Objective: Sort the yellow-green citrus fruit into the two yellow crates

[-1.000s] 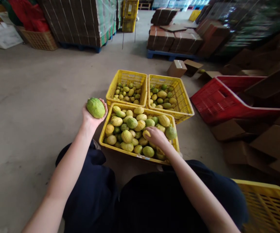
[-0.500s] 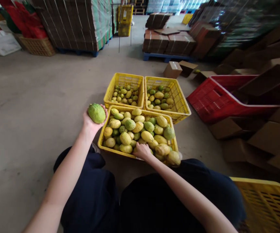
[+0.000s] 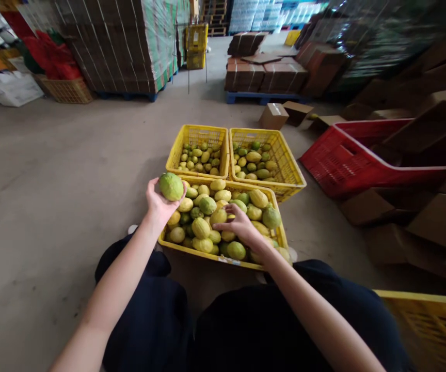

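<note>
My left hand (image 3: 161, 204) is wrapped from below and behind around a green, bumpy citron (image 3: 171, 186), held above the left edge of the front yellow crate (image 3: 192, 251). That crate is heaped with yellow and green citrons (image 3: 201, 228). Over the middle of the heap is my right hand (image 3: 242, 226), its fingers and thumb curved around a yellow-green citron (image 3: 218, 219). Part of this fruit's right side is covered by the fingers.
Two more yellow crates (image 3: 197, 127) with smaller heaps of fruit stand just behind. To the right are a red crate (image 3: 335, 160) and several cardboard boxes (image 3: 373, 206). Another yellow crate (image 3: 428, 315) sits by my right knee. Stacked cartons (image 3: 265, 72) rest on a blue pallet farther back.
My left hand has moved right with its green citron, closer to the front crate. My right hand has risen from the crate's near edge toward its middle, a citron now visible in its fingers.
</note>
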`<state>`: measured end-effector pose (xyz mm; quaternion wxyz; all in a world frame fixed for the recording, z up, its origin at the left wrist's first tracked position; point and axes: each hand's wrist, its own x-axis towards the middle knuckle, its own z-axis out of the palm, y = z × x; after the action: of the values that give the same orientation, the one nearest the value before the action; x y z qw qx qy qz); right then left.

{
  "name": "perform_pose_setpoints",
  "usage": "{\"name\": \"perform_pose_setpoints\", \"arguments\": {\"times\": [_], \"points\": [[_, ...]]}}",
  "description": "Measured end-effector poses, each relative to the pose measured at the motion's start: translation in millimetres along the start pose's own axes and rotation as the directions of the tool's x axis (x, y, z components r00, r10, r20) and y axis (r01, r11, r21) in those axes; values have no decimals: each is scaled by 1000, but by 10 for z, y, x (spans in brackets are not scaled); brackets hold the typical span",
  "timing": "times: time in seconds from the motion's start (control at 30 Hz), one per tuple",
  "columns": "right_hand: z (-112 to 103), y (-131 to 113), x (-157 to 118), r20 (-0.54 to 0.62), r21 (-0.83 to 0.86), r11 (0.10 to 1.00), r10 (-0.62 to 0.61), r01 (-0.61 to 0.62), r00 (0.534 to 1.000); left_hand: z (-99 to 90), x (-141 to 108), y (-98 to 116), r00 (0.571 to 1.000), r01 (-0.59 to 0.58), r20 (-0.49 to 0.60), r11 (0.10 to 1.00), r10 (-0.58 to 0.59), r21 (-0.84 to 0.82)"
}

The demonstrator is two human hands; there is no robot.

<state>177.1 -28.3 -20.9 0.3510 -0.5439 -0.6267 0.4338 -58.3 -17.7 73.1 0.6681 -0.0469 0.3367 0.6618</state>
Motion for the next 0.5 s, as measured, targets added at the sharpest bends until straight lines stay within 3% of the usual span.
{"name": "perform_pose_setpoints", "arguments": {"times": [0.1,0.17,0.33,0.5], "points": [[-266,-287,-39,-38,294,954,81,-67,996,54,9,-156,998,59,19,998,-59,24],[-394,-452,-83,-55,386,922,44,-19,998,84,21,-274,993,110,24,993,-111,46],[-484,-619,-98,-99,472,871,-104,139,990,163,42,-565,984,164,55,985,-167,56],[-407,-544,-12,-107,474,864,-134,169,985,277,79,-800,984,116,122,987,-130,114]]}}
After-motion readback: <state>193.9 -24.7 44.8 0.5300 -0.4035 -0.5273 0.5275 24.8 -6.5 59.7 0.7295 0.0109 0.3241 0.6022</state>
